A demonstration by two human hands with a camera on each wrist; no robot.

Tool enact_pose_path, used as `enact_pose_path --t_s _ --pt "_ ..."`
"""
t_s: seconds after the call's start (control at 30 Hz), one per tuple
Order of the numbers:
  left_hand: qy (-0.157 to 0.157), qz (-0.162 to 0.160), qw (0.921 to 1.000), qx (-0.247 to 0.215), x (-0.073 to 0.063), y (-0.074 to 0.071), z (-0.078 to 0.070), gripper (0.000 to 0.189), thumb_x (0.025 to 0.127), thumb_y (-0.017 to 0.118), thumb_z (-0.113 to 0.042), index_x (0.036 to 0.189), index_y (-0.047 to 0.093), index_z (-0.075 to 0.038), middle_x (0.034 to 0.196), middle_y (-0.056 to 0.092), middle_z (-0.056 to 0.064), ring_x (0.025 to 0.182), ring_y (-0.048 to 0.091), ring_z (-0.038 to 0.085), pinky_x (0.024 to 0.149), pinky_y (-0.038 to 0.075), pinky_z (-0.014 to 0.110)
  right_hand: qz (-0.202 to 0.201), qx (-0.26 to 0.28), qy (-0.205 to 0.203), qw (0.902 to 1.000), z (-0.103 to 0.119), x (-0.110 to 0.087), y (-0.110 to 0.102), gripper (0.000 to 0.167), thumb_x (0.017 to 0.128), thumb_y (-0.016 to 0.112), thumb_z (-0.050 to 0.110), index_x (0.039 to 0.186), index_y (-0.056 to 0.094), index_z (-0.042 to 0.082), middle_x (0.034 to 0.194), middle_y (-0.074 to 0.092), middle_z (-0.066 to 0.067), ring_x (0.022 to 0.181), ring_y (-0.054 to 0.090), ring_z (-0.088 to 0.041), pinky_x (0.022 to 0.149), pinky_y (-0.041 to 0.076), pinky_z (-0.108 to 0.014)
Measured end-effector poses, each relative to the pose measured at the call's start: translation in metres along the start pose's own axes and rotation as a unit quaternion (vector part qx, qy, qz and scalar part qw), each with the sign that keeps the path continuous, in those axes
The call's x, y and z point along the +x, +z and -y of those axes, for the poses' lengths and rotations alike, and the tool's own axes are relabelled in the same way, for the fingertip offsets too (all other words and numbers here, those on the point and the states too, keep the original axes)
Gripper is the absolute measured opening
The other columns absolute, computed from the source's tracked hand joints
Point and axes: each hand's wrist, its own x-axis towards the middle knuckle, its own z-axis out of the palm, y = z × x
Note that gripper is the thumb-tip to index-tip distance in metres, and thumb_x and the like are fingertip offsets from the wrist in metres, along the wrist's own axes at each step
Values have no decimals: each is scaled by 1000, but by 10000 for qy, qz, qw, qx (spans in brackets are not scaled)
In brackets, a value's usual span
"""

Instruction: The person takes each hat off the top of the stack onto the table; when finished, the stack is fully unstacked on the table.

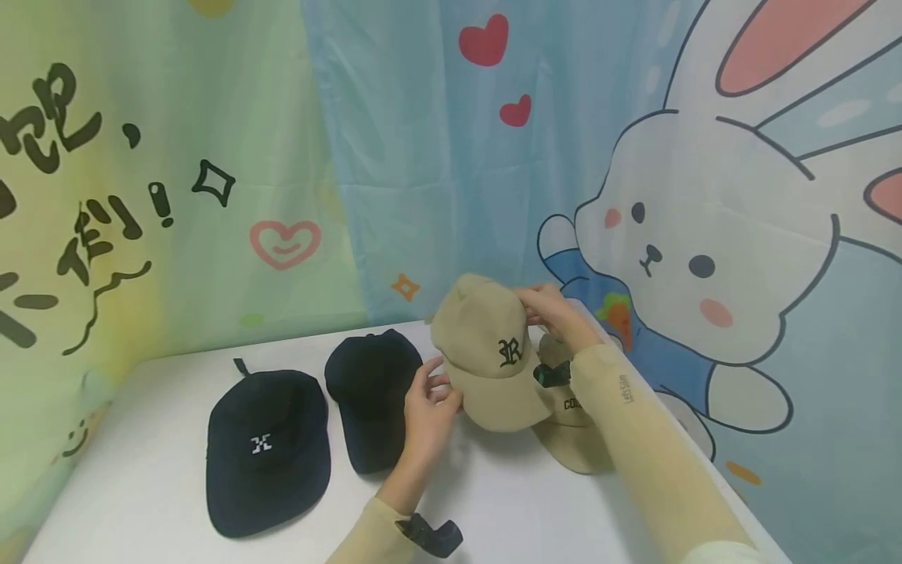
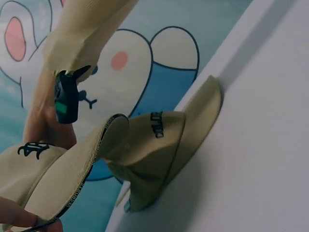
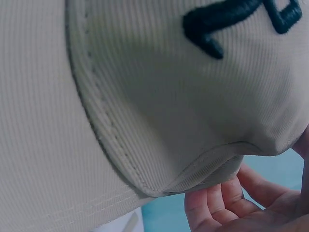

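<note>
A beige baseball cap with a dark embroidered R is held up between both hands, tilted, its brim towards the lower right. My left hand pinches it at the left end of the brim, and the same fingers show at the brim's edge in the left wrist view. At the other side of the crown, my right hand grips the lower edge; in the right wrist view its fingertips curl against the rim. Behind the held cap, a second beige cap with dark lettering is partly hidden.
On the white table to the left lie a navy cap with a white emblem and a black cap. A printed curtain with a rabbit hangs right behind the table. Dark cameras sit on both wrists.
</note>
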Motion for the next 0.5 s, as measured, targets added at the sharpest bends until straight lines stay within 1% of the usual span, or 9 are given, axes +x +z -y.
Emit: enact_pose_path --t_s 0.13,0.27,0.43,0.5 --pt "-23 -59 9999 138 -2 -8 4 59 84 61 7 140 50 -8 113 58 18 95 66 30 73 61 38 -4 103 49 9999 -5 4 12 73 91 66 29 145 37 -10 139 48 -25 113 60 -34 97 52 -42" --pt "-18 -154 9989 433 -3 -14 7 58 84 61 6 140 50 -7 112 58 18 92 67 27 70 61 33 -45 46 86 9999 -9 5 22 72 93 64 29 144 36 -13 138 48 -27 111 62 -34 96 52 -43" --pt "-44 -244 9966 790 -3 -22 13 57 84 61 6 139 51 -6 111 58 16 89 67 25 67 59 28 -88 -177 116 9997 -15 6 33 65 94 61 29 141 42 -12 136 48 -26 104 63 -31 94 54 -42" --pt "-49 -275 9957 887 -3 -24 15 57 83 62 6 138 52 -5 110 59 16 89 67 25 67 59 28 -136 -227 127 9996 -17 6 37 63 94 62 30 138 46 -11 134 49 -25 102 63 -30 93 54 -41"
